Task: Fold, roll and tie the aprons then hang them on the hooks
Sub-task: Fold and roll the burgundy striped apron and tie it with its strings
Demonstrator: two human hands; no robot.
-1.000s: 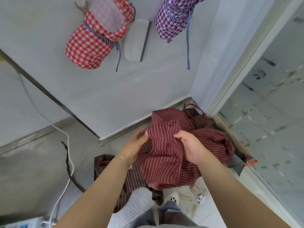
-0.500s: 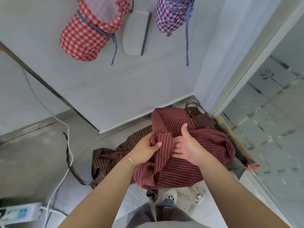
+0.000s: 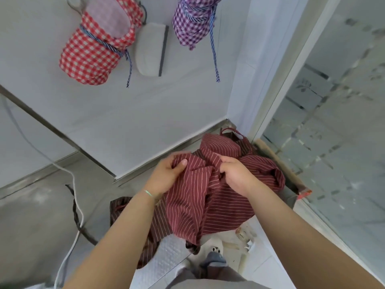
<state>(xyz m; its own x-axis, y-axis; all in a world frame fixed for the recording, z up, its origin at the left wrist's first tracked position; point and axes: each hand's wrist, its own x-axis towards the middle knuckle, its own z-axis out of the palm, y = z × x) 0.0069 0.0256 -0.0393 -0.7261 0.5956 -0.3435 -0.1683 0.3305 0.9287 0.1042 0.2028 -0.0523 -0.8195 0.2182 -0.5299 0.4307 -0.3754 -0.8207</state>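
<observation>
We see the big white wall (image 3: 125,113) first; low in front of it we hold up the dark red striped apron (image 3: 208,197), all bunched, over the floor; up on the wall hang the rolled red check apron (image 3: 91,53) and the purple check apron (image 3: 192,21), each tied; our left hand (image 3: 166,174) grips the cloth, thumb on top; our right hand (image 3: 237,174) squeezes a fold.

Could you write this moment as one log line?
stage: gathering fabric | left hand: grips maroon striped apron | right hand: grips it too | hung: red checked apron, purple checked apron
</observation>
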